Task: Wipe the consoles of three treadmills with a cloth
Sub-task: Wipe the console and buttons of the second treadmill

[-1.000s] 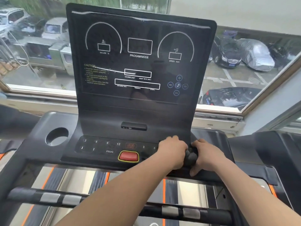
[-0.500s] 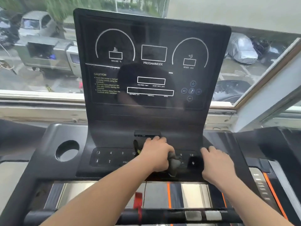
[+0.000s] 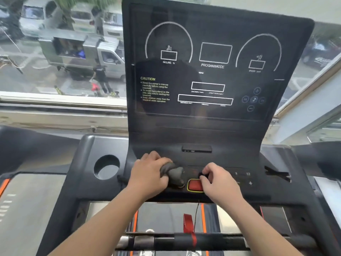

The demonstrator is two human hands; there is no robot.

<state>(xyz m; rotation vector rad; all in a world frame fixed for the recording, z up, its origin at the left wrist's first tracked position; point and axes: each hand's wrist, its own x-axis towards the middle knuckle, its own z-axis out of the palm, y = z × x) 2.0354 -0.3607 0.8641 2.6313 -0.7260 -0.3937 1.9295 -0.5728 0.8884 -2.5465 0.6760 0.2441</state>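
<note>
A black treadmill console [image 3: 212,126] stands in front of me, its dark display carrying white dials and a CAUTION text. On the left part of its button panel my left hand [image 3: 149,174] grips a bunched dark grey cloth [image 3: 174,174] and presses it down. My right hand [image 3: 217,183] lies beside it at the red stop button [image 3: 193,184]. Its curled fingertips pinch a small black safety key [image 3: 202,175] just above that button. A thin black cord [image 3: 196,215] hangs below the panel to a red clip.
A round cup holder [image 3: 107,167] sits left of the panel. A handlebar [image 3: 212,239] with metal grip pads crosses below my forearms. Neighbouring treadmills stand at the left [image 3: 27,145] and right [image 3: 323,159]. Behind is a window [image 3: 55,61] over a car park.
My left hand has slid the cloth leftward across the button panel. My right hand has moved left from the panel's right end to the red button and curled its fingers there.
</note>
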